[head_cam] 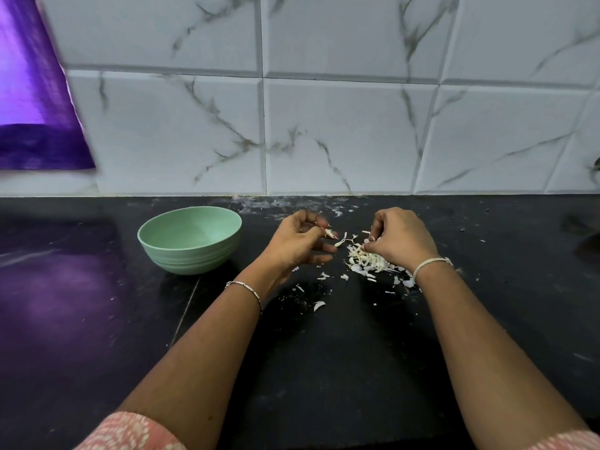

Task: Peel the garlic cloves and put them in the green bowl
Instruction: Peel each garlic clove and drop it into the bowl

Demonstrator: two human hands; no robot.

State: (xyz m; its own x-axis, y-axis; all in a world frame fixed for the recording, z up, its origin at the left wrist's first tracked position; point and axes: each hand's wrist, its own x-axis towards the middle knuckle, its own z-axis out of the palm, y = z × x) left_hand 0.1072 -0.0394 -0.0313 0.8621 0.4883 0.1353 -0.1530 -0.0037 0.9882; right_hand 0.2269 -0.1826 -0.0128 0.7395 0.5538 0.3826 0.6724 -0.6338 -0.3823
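Pinching the clove [329, 234] between thumb and forefinger, the left hand [298, 245] hovers just above the counter [357, 336]. The clove sits at the fingertips and projects to the right, with a strip of pale skin on it. The remaining left fingers [324, 248] lie straight and relaxed beneath it, clear of the clove.

The right hand [402, 240] is to the right, apart from the left. Its fingers are curled downward, and the fingertips [368, 246] meet the top of the peels [367, 259]. Whether they grip a piece cannot be told.

The peels form a loose heap under and just left of the right hand. Smaller flakes are scattered toward the person, and one curled peel [319, 305] lies apart, nearer the person. A few scraps lie in the gap between the two hands.

The bowl [191, 254] stands upright on the counter, left of the left hand, near it but not touching. The left wrist and forearm lie just beside the bowl's right side.

Each wrist carries a bracelet [246, 287]. A patterned pink sleeve [130, 430] shows at the lower edge. Behind the counter rises a marbled tile wall [341, 131], and a purple cloth [35, 108] hangs at far left.
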